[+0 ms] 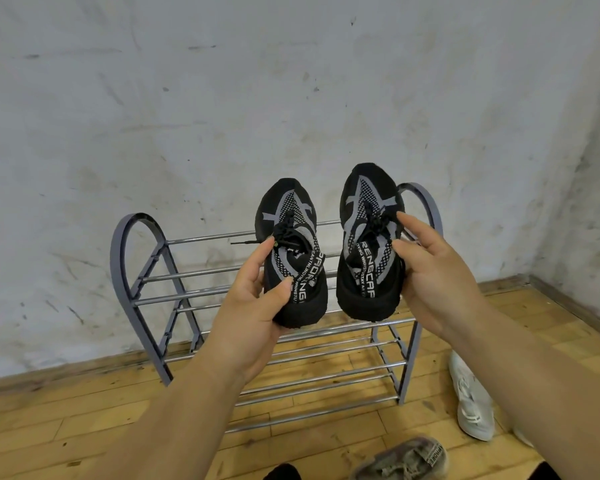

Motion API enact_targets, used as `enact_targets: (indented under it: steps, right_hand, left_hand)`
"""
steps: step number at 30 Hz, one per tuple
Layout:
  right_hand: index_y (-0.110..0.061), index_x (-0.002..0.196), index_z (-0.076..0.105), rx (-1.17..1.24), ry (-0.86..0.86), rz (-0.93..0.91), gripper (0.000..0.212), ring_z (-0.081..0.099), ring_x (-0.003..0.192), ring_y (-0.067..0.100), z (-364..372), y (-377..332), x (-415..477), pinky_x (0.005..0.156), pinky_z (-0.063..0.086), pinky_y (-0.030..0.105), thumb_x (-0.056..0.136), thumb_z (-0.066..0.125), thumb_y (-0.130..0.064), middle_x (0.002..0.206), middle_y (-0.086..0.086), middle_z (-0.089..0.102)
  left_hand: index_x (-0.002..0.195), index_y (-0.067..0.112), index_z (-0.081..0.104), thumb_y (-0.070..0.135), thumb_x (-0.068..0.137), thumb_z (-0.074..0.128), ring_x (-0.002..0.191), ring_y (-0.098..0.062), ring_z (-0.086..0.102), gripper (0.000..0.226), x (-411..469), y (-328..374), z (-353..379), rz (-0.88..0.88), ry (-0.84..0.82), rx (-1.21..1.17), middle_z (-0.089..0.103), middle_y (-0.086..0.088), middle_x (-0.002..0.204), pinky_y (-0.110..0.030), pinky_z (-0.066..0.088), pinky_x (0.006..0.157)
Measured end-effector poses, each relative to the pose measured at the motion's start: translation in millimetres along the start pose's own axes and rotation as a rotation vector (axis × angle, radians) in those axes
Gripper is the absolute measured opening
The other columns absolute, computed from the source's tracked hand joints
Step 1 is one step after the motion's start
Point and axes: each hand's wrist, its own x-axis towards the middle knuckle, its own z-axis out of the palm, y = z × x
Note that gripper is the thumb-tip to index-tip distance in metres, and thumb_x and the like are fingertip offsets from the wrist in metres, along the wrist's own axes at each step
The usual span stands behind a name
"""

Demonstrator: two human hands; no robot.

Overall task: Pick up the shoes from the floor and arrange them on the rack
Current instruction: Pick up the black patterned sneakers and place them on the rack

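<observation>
I hold a pair of black knit sneakers with grey patterns above the shoe rack, toes pointing at the wall. My left hand grips the left black sneaker at its heel and side. My right hand grips the right black sneaker from its right side, thumb on the laces. Both shoes hover over the right half of the rack's top tier. The rack is grey with chrome bars and holds no shoes.
A white sneaker lies on the wooden floor right of the rack. A grey-beige sneaker lies at the bottom edge, near my feet. A scuffed white wall stands behind the rack, with a corner at far right.
</observation>
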Motion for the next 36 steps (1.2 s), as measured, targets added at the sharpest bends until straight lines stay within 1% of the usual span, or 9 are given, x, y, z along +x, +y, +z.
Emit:
enact_targets:
  steps: [6, 12, 16, 19, 21, 26, 30, 33, 36]
  right_hand:
    - [-0.035, 0.139, 0.059, 0.018, -0.026, 0.049, 0.041, 0.075, 0.108, 0.023, 9.7, 7.9, -7.4, 0.089, 0.061, 0.043, 0.107, 0.051, -0.01, 0.122, 0.005, 0.075]
    - [-0.052, 0.134, 0.053, -0.003, -0.251, 0.089, 0.054, 0.072, 0.113, 0.013, 10.0, 13.7, -11.7, 0.09, 0.06, 0.033, 0.106, 0.05, -0.006, 0.118, -0.017, 0.075]
    - [-0.047, 0.151, 0.044, -0.063, -0.277, 0.094, 0.069, 0.068, 0.122, 0.019, 5.1, 12.8, -16.0, 0.106, 0.052, 0.047, 0.102, 0.055, 0.001, 0.138, -0.008, 0.067]
    - [-0.049, 0.15, 0.043, -0.112, -0.286, 0.054, 0.068, 0.064, 0.127, 0.02, 0.1, 10.8, -16.4, 0.11, 0.049, 0.05, 0.102, 0.059, -0.004, 0.144, -0.008, 0.062]
    - [-0.052, 0.147, 0.046, -0.233, -0.27, -0.025, 0.064, 0.066, 0.124, 0.013, -0.8, 7.1, -20.9, 0.106, 0.052, 0.047, 0.102, 0.061, -0.01, 0.139, -0.014, 0.065]
    - [-0.053, 0.148, 0.044, -0.546, -0.089, -0.231, 0.061, 0.065, 0.112, -0.004, -18.4, -14.4, -35.0, 0.091, 0.057, 0.021, 0.101, 0.064, -0.02, 0.131, -0.025, 0.061]
    - [-0.053, 0.145, 0.043, -0.654, -0.058, -0.298, 0.063, 0.057, 0.104, -0.025, -47.7, -30.0, -45.3, 0.076, 0.048, 0.001, 0.101, 0.064, -0.014, 0.124, -0.037, 0.053]
    - [-0.057, 0.14, 0.046, -0.692, -0.138, -0.257, 0.064, 0.06, 0.109, -0.018, -67.1, -34.3, -54.0, 0.083, 0.05, 0.005, 0.1, 0.065, -0.01, 0.128, -0.034, 0.057]
    - [-0.06, 0.135, 0.053, -0.734, -0.313, -0.111, 0.064, 0.066, 0.111, -0.006, -81.5, -34.9, -66.2, 0.088, 0.055, 0.015, 0.099, 0.066, -0.009, 0.128, -0.025, 0.066]
  left_hand:
    - [0.143, 0.038, 0.055, -0.007, 0.099, 0.055, 0.116, -0.022, 0.07, 0.063, -4.7, -10.8, 8.6, -0.016, -0.012, 0.026, 0.069, 0.001, 0.13, -0.048, 0.058, 0.092]
    - [0.145, 0.036, 0.051, -0.006, 0.1, 0.053, 0.12, -0.026, 0.068, 0.062, -7.3, -14.9, 7.3, -0.041, -0.007, 0.018, 0.069, 0.002, 0.133, -0.062, 0.052, 0.1]
    - [0.146, 0.036, 0.049, 0.009, 0.095, 0.06, 0.122, -0.022, 0.067, 0.059, -9.4, -11.0, 7.4, -0.04, -0.054, 0.006, 0.068, 0.005, 0.134, -0.056, 0.052, 0.102]
    - [0.148, 0.037, 0.046, 0.011, 0.089, 0.073, 0.125, -0.022, 0.065, 0.069, -10.1, -8.6, 5.2, -0.039, -0.105, 0.048, 0.066, 0.004, 0.138, -0.049, 0.055, 0.098]
    - [0.145, 0.041, 0.049, 0.007, 0.086, 0.074, 0.122, -0.02, 0.067, 0.072, -10.1, -6.3, 2.9, -0.004, -0.109, 0.14, 0.068, 0.008, 0.134, -0.047, 0.056, 0.095]
    - [0.141, 0.051, 0.051, 0.001, 0.088, 0.076, 0.122, -0.01, 0.065, 0.077, -19.0, 5.5, 0.3, 0.065, -0.196, 0.522, 0.067, 0.016, 0.133, -0.038, 0.054, 0.101]
    - [0.142, 0.048, 0.053, 0.0, 0.086, 0.078, 0.123, -0.007, 0.064, 0.078, -28.2, 8.5, -7.2, -0.112, -0.409, 0.672, 0.067, 0.015, 0.134, -0.031, 0.054, 0.102]
    - [0.144, 0.039, 0.054, -0.002, 0.085, 0.078, 0.127, -0.008, 0.061, 0.076, -31.8, -4.4, -14.3, -0.278, -0.581, 0.745, 0.063, 0.014, 0.14, -0.031, 0.05, 0.106]
    - [0.146, 0.04, 0.051, 0.01, 0.084, 0.083, 0.131, -0.007, 0.057, 0.076, -33.4, -23.3, -23.6, -0.436, -0.731, 0.92, 0.057, 0.014, 0.145, -0.034, 0.046, 0.112]
